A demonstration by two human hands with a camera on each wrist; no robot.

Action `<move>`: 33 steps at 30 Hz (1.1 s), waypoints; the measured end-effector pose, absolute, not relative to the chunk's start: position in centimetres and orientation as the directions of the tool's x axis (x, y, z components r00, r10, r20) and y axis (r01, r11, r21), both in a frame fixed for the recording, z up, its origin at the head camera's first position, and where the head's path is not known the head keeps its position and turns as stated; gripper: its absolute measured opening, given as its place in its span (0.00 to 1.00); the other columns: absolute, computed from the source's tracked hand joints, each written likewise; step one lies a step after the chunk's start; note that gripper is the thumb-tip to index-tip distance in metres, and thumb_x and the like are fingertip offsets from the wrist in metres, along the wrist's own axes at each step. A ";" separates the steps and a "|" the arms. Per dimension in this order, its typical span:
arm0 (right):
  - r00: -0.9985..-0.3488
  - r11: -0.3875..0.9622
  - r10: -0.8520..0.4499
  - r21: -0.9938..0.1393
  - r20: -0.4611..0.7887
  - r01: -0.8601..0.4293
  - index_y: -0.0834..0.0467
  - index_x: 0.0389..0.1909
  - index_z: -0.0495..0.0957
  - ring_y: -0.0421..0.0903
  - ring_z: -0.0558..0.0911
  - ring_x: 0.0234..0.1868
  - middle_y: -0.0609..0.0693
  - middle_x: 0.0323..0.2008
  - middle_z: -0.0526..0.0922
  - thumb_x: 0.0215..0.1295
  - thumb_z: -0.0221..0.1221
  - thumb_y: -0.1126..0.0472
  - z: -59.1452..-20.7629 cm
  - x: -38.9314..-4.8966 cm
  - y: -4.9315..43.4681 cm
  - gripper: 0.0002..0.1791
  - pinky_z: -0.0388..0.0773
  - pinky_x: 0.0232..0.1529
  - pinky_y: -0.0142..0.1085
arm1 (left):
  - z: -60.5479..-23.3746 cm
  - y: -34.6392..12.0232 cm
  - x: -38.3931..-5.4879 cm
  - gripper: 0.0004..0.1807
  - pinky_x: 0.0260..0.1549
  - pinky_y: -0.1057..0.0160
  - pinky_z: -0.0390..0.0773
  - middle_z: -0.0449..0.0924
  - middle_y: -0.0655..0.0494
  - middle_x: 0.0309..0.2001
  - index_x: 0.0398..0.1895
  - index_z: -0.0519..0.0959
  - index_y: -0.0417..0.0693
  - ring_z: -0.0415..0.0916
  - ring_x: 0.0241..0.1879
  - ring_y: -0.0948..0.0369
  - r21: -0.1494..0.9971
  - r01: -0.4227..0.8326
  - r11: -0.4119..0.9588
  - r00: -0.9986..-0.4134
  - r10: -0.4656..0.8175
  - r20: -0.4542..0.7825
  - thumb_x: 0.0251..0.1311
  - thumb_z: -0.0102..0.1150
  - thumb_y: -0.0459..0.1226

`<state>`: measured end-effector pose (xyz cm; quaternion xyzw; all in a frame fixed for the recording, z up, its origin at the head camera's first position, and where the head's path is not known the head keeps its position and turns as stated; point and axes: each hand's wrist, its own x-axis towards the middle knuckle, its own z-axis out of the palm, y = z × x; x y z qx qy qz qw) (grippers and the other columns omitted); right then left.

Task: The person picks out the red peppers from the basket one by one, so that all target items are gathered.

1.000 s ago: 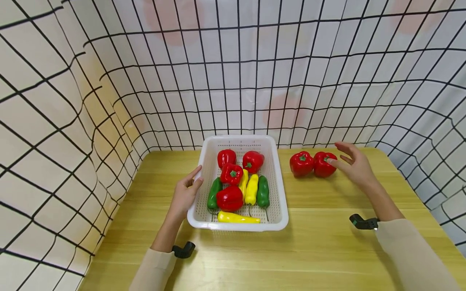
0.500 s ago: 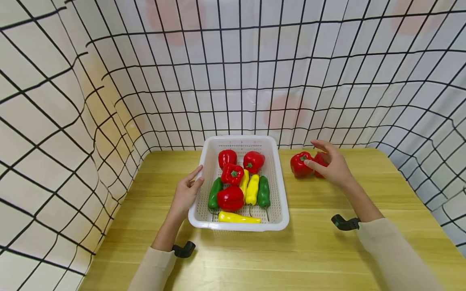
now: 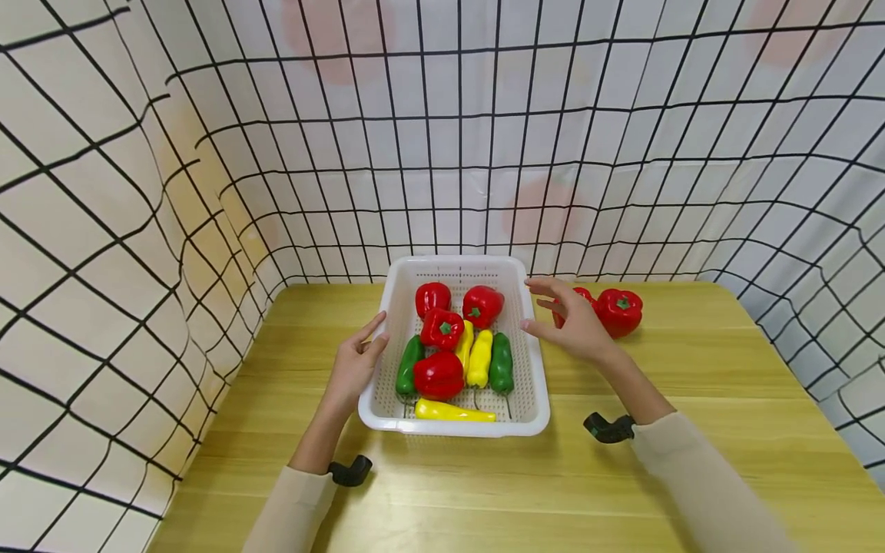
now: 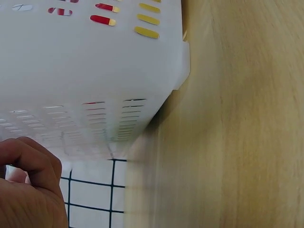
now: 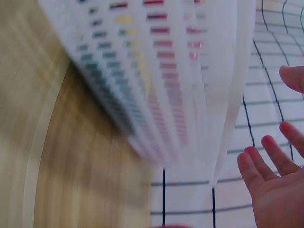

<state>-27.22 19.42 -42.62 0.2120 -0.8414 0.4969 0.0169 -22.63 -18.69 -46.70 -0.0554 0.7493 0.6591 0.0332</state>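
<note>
A white plastic basket [image 3: 454, 432] stands on the table with red bell peppers [image 3: 439, 375], yellow peppers [image 3: 455, 412] and green peppers [image 3: 501, 364] inside. My left hand [image 3: 351, 367] holds the basket's left rim, thumb and index finger lying at the edge. Its bent fingers appear beside the outer wall in the left wrist view. My right hand [image 3: 577, 326] reaches the right rim with fingers and thumb spread and holds nothing. Beyond it on the table are two red bell peppers; one [image 3: 619, 312] shows fully, the other is partly hidden behind the hand.
The wooden table [image 3: 456, 499] extends in front and to both sides of the basket. A white wall covering with black grid lines [image 3: 470, 153] rises right behind the table and along both sides. A black wrist camera [image 3: 608, 428] sits under the right wrist.
My right hand has moved left, from over the two loose red bell peppers to the basket's right rim. The peppers have stayed put. My left hand and the basket have not visibly moved.
</note>
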 end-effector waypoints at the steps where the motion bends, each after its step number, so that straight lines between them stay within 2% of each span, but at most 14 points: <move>1: -0.907 0.408 -0.350 -0.833 0.236 -0.374 0.53 0.74 0.66 0.61 0.69 0.73 0.57 0.73 0.68 0.63 0.71 0.59 -42.5 -27.1 18.9 0.39 0.68 0.73 0.61 | -46.6 -18.7 -22.6 0.26 0.46 0.49 0.89 0.79 0.38 0.64 0.74 0.70 0.73 0.83 0.57 0.42 0.984 -0.125 0.125 -0.992 -0.040 -0.121 0.75 0.57 0.48; 5: -0.892 0.366 -0.392 -0.851 0.226 -0.377 0.54 0.73 0.67 0.60 0.71 0.72 0.56 0.72 0.69 0.62 0.72 0.60 -42.4 -26.9 17.0 0.39 0.71 0.71 0.60 | -46.5 -18.7 -22.5 0.26 0.46 0.48 0.89 0.79 0.39 0.64 0.74 0.70 0.73 0.83 0.57 0.43 0.984 -0.123 0.127 -0.992 -0.039 -0.119 0.75 0.57 0.48; 12: -0.838 0.270 -0.495 -0.876 0.230 -0.400 0.56 0.71 0.68 0.65 0.72 0.70 0.62 0.71 0.70 0.62 0.72 0.59 -42.2 -26.6 13.8 0.37 0.72 0.69 0.61 | -46.4 -18.8 -22.6 0.26 0.46 0.47 0.89 0.79 0.39 0.64 0.74 0.70 0.73 0.83 0.57 0.42 0.984 -0.123 0.126 -0.992 -0.036 -0.119 0.75 0.57 0.48; 15: -0.815 0.262 -0.538 -0.877 0.214 -0.403 0.57 0.70 0.69 0.66 0.73 0.70 0.60 0.70 0.71 0.62 0.72 0.58 -42.3 -26.4 12.7 0.36 0.73 0.69 0.61 | -46.5 -18.8 -22.6 0.26 0.47 0.46 0.88 0.79 0.39 0.65 0.74 0.70 0.73 0.83 0.57 0.42 0.985 -0.122 0.125 -0.992 -0.034 -0.119 0.75 0.57 0.48; 19: -0.789 0.271 -0.584 -0.871 0.191 -0.411 0.57 0.69 0.70 0.63 0.73 0.70 0.55 0.69 0.73 0.60 0.73 0.57 -42.4 -26.1 11.4 0.37 0.75 0.69 0.59 | -46.5 -18.8 -22.7 0.26 0.48 0.47 0.88 0.79 0.39 0.65 0.74 0.70 0.72 0.82 0.58 0.43 0.983 -0.133 0.129 -0.991 -0.038 -0.129 0.75 0.57 0.47; 26: -0.760 0.294 -0.633 -0.861 0.150 -0.414 0.58 0.69 0.71 0.59 0.74 0.69 0.57 0.68 0.76 0.59 0.73 0.56 -43.2 -25.8 9.8 0.38 0.74 0.69 0.60 | -44.6 -18.2 -21.9 0.27 0.50 0.45 0.87 0.77 0.35 0.66 0.77 0.67 0.61 0.81 0.59 0.39 0.977 -0.153 0.148 -0.988 -0.031 -0.150 0.78 0.53 0.41; 33: -0.723 0.357 -0.681 -0.811 0.113 -0.463 0.54 0.69 0.72 0.55 0.76 0.66 0.52 0.68 0.77 0.57 0.75 0.54 -43.8 -25.6 8.9 0.38 0.78 0.67 0.57 | -42.9 -17.8 -20.9 0.27 0.49 0.46 0.88 0.77 0.32 0.65 0.78 0.67 0.57 0.81 0.58 0.38 0.977 -0.135 0.166 -0.991 -0.029 -0.132 0.78 0.53 0.40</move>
